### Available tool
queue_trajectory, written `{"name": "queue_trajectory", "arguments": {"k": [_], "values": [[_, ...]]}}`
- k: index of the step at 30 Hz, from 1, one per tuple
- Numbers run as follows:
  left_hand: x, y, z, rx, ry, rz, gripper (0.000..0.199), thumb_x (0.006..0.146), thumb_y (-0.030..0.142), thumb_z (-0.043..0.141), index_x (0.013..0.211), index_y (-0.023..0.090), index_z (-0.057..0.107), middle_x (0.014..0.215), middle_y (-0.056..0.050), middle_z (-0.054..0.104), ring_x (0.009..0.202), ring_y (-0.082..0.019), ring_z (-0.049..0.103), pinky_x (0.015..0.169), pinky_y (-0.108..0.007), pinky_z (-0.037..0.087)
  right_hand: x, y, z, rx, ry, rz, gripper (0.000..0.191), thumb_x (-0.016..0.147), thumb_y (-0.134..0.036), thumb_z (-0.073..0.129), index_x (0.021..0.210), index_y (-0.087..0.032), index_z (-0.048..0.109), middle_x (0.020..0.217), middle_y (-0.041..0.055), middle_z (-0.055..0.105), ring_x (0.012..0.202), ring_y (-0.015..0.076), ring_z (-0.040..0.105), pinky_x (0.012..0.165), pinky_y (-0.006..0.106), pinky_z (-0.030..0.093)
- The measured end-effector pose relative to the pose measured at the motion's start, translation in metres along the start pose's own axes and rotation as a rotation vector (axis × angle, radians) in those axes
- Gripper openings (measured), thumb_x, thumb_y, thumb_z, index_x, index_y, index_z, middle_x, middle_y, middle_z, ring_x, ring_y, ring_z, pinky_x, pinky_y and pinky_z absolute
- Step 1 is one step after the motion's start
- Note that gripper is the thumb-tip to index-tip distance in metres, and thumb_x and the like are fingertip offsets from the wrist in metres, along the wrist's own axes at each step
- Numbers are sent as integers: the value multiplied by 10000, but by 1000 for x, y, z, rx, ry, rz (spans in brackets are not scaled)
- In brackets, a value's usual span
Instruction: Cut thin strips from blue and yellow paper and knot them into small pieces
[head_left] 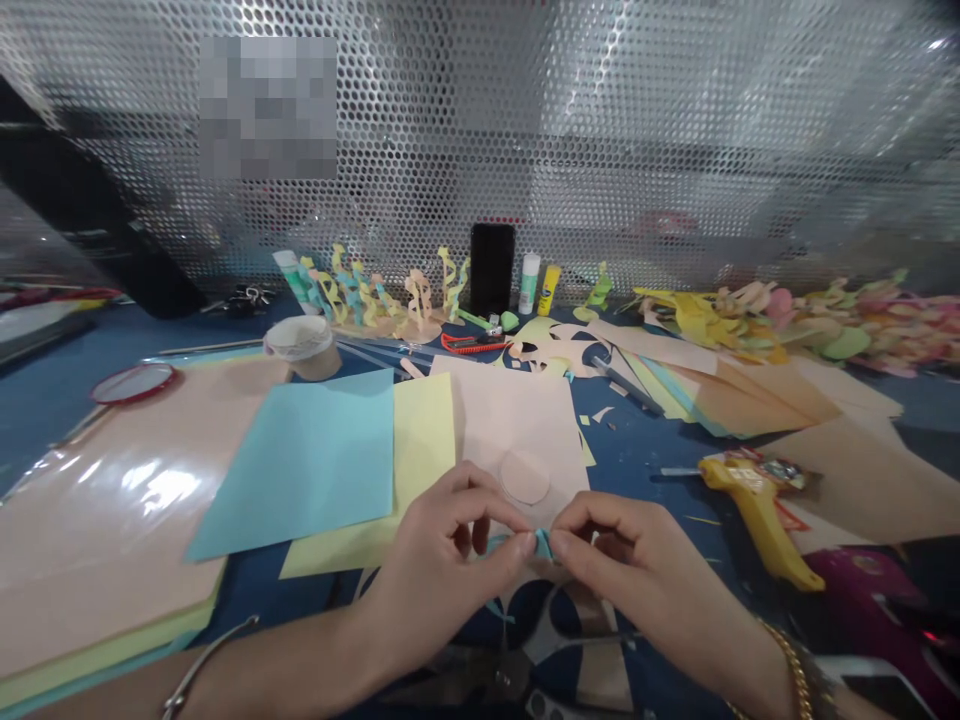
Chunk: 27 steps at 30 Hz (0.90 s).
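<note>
Between my two hands is a small blue paper strip (543, 545), bent into a curl. My left hand (457, 545) pinches one side of it with thumb and forefinger. From the other side my right hand (626, 545) pinches it the same way. Just beyond my fingertips lies a pale pink paper disc (525, 477) on a pale pink sheet (517, 410). Below my hands are scissors (551, 640) and paper offcuts, partly hidden by the hands and in shadow.
Blue paper (322, 450) and yellow paper (424, 430) lie at left. A yellow glue gun (757, 505) rests at right. Behind stand a phone (492, 268), glue sticks (529, 283) and small curled paper figures (367, 295). A tape roll (304, 345) sits back left.
</note>
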<state>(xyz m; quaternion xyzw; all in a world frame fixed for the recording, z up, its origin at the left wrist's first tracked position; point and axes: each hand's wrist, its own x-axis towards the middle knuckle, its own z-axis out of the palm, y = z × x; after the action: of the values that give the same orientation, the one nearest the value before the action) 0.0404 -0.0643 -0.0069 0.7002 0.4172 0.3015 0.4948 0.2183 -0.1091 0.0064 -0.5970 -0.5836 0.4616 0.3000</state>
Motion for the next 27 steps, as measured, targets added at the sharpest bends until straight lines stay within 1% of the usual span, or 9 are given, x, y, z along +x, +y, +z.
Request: {"name": "queue_trajectory", "arguments": {"k": [3, 6, 9, 11, 14, 19, 24, 27], "values": [[0, 0, -2, 62, -16, 43, 56, 782, 207, 636, 748, 206, 681, 836, -4, 506, 586, -93, 443, 513, -224, 371, -1, -4, 0, -89, 50, -107, 156, 823, -228, 529, 713, -180, 630, 614, -25, 574, 521, 92, 492, 472, 190, 397], [0, 0, -3, 98, -57, 66, 53, 797, 232, 638, 789, 213, 687, 862, -10, 517, 606, -97, 467, 523, -224, 393, -2, -3, 0, -143, 107, -218, 121, 806, -165, 538, 771, -194, 651, 691, -18, 618, 566, 96, 543, 515, 194, 437], [1, -1, -4, 138, -61, 88, 77, 809, 268, 642, 796, 215, 696, 861, -16, 526, 624, -104, 487, 535, -227, 409, -4, -1, 0, -168, 124, -281, 125, 801, -144, 541, 788, -194, 655, 706, -14, 622, 587, 102, 553, 532, 204, 447], [1, -2, -4, 170, -57, 110, 96, 821, 272, 631, 788, 207, 694, 860, -21, 529, 626, -104, 492, 536, -227, 414, -3, 0, 1, -168, 119, -292, 124, 800, -137, 541, 779, -192, 650, 691, -16, 614, 585, 103, 547, 521, 204, 438], [1, -3, -4, 210, -53, 162, 81, 824, 240, 622, 795, 202, 687, 859, -22, 528, 620, -99, 495, 527, -222, 416, -3, -1, 1, -159, 112, -271, 119, 793, -128, 541, 743, -188, 631, 666, -25, 600, 572, 95, 530, 513, 197, 419], [0, -7, -3, 208, 12, 297, 77, 794, 143, 618, 781, 195, 673, 828, -12, 520, 594, -85, 492, 483, -199, 404, -3, 0, 1, -126, 104, -243, 121, 791, -144, 549, 706, -188, 623, 646, -33, 590, 566, 88, 505, 510, 188, 398], [1, -12, -2, 239, 69, 438, 86, 770, 105, 637, 792, 184, 665, 831, -11, 527, 594, -75, 507, 469, -183, 404, -5, 1, 2, -117, 104, -242, 113, 791, -150, 554, 711, -188, 624, 637, -36, 582, 559, 83, 495, 508, 186, 386], [1, -13, -3, 250, 75, 459, 94, 769, 96, 639, 801, 182, 664, 836, -12, 531, 588, -71, 508, 470, -182, 409, -4, 0, 3, -116, 107, -237, 114, 786, -145, 555, 702, -188, 619, 633, -36, 580, 559, 84, 495, 508, 189, 384]]}}
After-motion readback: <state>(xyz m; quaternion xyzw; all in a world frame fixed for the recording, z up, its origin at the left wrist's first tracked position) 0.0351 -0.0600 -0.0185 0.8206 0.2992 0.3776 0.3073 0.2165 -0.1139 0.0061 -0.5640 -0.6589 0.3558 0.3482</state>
